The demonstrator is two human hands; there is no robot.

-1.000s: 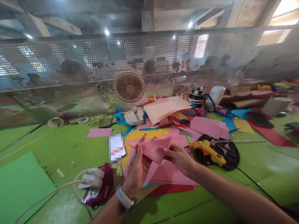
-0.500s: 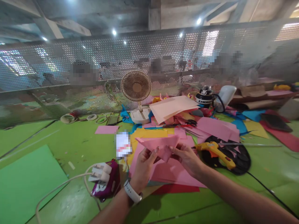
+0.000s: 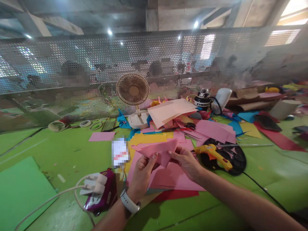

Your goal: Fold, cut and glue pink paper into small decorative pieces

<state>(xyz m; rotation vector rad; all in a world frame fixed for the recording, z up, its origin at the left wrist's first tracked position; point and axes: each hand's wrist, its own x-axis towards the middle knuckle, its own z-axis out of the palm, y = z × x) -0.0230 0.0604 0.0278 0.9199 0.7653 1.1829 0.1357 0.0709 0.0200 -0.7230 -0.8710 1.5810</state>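
Between my two hands is a folded sheet of pink paper (image 3: pixel 157 150), a triangle whose point faces down. My left hand (image 3: pixel 144 170), with a white watch (image 3: pixel 130 201) at its wrist, pinches the lower left side, thumb on the front. On the right side, my right hand (image 3: pixel 187 162) grips it between thumb and fingers. Larger pink sheets (image 3: pixel 176 179) lie beneath my hands, with a red sheet (image 3: pixel 175 195) under their near edge. A yellow glue gun (image 3: pixel 214 155) rests on a black tray-like thing (image 3: pixel 237 160) to the right.
A small fan (image 3: pixel 132 89) stands behind the papers. Scissors (image 3: pixel 189 126) lie among scraps. At left are a phone-like device (image 3: pixel 120 152), a purple power strip (image 3: pixel 102 192) with plugs and a cable, and a green sheet (image 3: pixel 24 192). A perforated metal screen (image 3: pixel 96 93) borders the table's back.
The view has swung slightly right, so everything sits further left in the picture. The folded pink paper stays in both hands, and my right thumb shows more plainly on its front.
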